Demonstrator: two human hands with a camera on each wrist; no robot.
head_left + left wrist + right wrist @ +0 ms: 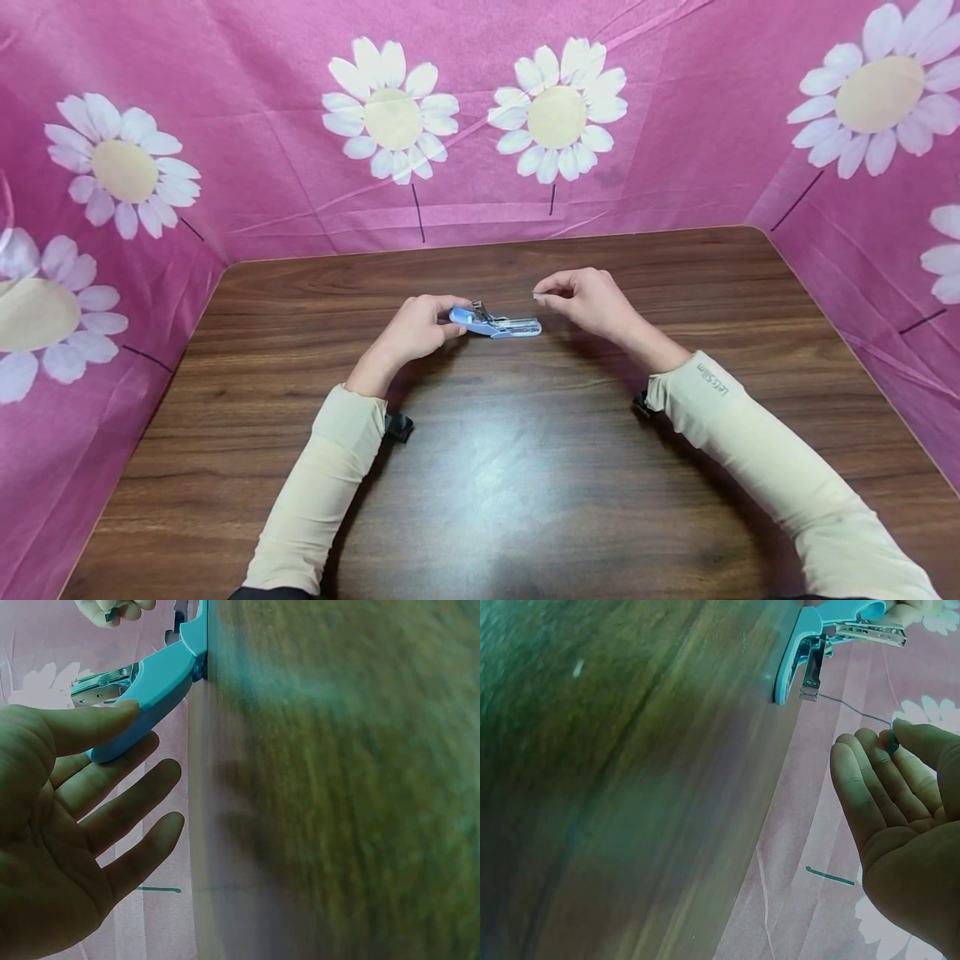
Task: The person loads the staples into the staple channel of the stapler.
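Observation:
A light blue stapler (480,327) lies opened out near the middle of the table, its metal staple channel (870,631) showing. My left hand (416,327) pinches one end of it between thumb and fingers, while the other fingers stay extended in the left wrist view. That held end is tilted up, and the far end reaches down to the tabletop. To the right and slightly behind, my right hand (596,304) pinches a small strip, apparently of staples (893,742), between thumb and fingertips. A gap separates the strip from the stapler.
The brown wood-grain table (487,467) has its far edge just beyond the hands. A pink cloth (472,200) printed with white flowers hangs behind it and along both sides. A dark wrist device (399,427) sits below the left cuff.

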